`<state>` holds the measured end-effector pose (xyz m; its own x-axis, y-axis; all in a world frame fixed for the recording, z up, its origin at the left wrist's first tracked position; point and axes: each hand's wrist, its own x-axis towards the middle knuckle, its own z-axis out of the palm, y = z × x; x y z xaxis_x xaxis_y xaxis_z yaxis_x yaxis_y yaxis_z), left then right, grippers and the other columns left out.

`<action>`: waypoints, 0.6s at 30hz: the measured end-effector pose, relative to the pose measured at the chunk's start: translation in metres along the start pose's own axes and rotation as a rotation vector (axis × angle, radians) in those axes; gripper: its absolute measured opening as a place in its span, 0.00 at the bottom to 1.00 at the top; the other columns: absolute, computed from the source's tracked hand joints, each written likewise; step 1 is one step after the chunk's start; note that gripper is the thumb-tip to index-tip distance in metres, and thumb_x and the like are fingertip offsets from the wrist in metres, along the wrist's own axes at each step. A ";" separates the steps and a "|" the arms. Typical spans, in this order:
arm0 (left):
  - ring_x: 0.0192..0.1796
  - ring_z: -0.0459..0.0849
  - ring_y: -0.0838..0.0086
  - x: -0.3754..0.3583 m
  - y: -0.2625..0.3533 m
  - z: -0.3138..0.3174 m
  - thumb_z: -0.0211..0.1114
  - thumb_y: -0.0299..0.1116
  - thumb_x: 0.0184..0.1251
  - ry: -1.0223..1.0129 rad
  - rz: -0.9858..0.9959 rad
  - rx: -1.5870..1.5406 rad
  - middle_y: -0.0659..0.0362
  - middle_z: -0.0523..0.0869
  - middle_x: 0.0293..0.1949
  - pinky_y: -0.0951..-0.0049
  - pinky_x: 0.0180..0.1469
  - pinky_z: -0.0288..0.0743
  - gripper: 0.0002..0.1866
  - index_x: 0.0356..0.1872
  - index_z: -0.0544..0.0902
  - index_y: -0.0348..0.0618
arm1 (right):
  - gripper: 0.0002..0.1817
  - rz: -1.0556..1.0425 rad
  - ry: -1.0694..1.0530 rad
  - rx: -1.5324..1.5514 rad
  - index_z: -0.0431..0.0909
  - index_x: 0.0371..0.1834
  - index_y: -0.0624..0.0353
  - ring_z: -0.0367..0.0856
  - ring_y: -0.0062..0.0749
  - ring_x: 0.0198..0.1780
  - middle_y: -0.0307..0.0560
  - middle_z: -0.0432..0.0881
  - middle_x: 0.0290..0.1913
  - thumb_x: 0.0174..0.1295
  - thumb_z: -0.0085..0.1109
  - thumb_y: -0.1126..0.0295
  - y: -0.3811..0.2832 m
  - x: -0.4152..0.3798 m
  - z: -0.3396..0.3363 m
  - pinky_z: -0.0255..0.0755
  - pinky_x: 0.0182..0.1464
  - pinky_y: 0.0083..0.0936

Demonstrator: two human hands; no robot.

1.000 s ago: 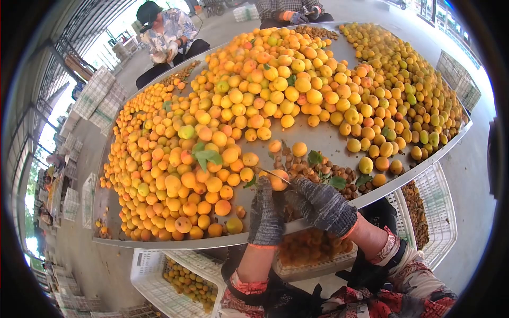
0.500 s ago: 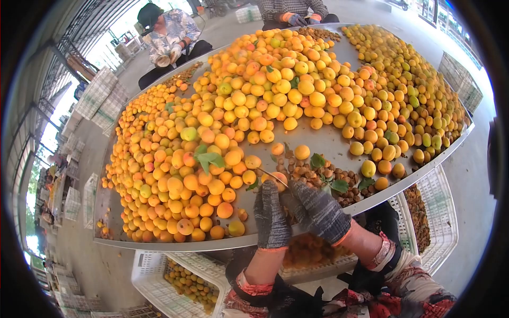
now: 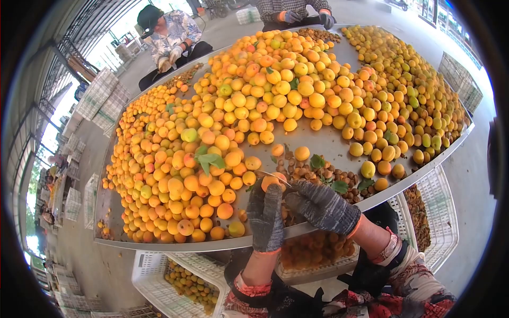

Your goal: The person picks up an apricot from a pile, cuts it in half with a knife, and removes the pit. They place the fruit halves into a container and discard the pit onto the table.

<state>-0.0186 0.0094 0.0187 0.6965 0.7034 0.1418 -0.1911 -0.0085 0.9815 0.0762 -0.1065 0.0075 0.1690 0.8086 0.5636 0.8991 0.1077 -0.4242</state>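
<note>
Both my hands wear dark grey knit gloves at the near edge of a metal table (image 3: 323, 139). My left hand (image 3: 266, 217) is closed on an orange apricot (image 3: 273, 182) at its fingertips. Just to the right, my right hand (image 3: 324, 208) pinches a thin metal tool (image 3: 275, 176), whose blade lies across the top of that apricot. A large heap of apricots (image 3: 201, 143) covers the table to the left and beyond. Brown pits (image 3: 339, 177) with some green leaves lie right behind my right hand.
White crates stand below the near edge, one with apricots (image 3: 191, 283), another with brown pieces (image 3: 418, 217). Across the table sit two people (image 3: 172, 40) (image 3: 294, 10). Stacked crates (image 3: 101, 95) stand at the left, another stack (image 3: 460, 82) at the right.
Both my hands have shifted slightly; the left has lowered a little with the apricot, showing more of it. The far person's gloved hands have moved apart.
</note>
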 end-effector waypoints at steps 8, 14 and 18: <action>0.45 0.72 0.74 -0.002 -0.034 -0.003 0.52 0.42 0.67 0.000 -0.032 -0.003 0.56 0.76 0.44 0.74 0.48 0.67 0.20 0.50 0.72 0.35 | 0.23 0.542 -0.012 0.257 0.64 0.59 0.65 0.78 0.43 0.45 0.54 0.77 0.46 0.58 0.51 0.76 -0.031 0.009 0.011 0.72 0.44 0.31; 0.44 0.73 0.76 0.000 -0.001 -0.003 0.54 0.40 0.66 0.007 -0.099 -0.090 0.58 0.77 0.43 0.75 0.47 0.68 0.18 0.48 0.73 0.36 | 0.22 0.436 0.089 0.496 0.68 0.55 0.66 0.76 0.45 0.49 0.55 0.76 0.48 0.55 0.55 0.76 -0.018 0.007 0.008 0.72 0.48 0.30; 0.44 0.74 0.77 0.001 -0.003 -0.005 0.54 0.41 0.66 -0.003 0.037 -0.015 0.59 0.77 0.42 0.77 0.47 0.69 0.18 0.48 0.73 0.36 | 0.22 -0.143 -0.023 -0.060 0.70 0.53 0.65 0.74 0.49 0.52 0.56 0.74 0.51 0.52 0.57 0.76 0.006 0.005 -0.005 0.72 0.51 0.31</action>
<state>-0.0212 0.0135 0.0156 0.6905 0.7010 0.1785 -0.2276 -0.0236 0.9735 0.0842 -0.1050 0.0118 0.0291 0.8006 0.5985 0.9360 0.1883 -0.2974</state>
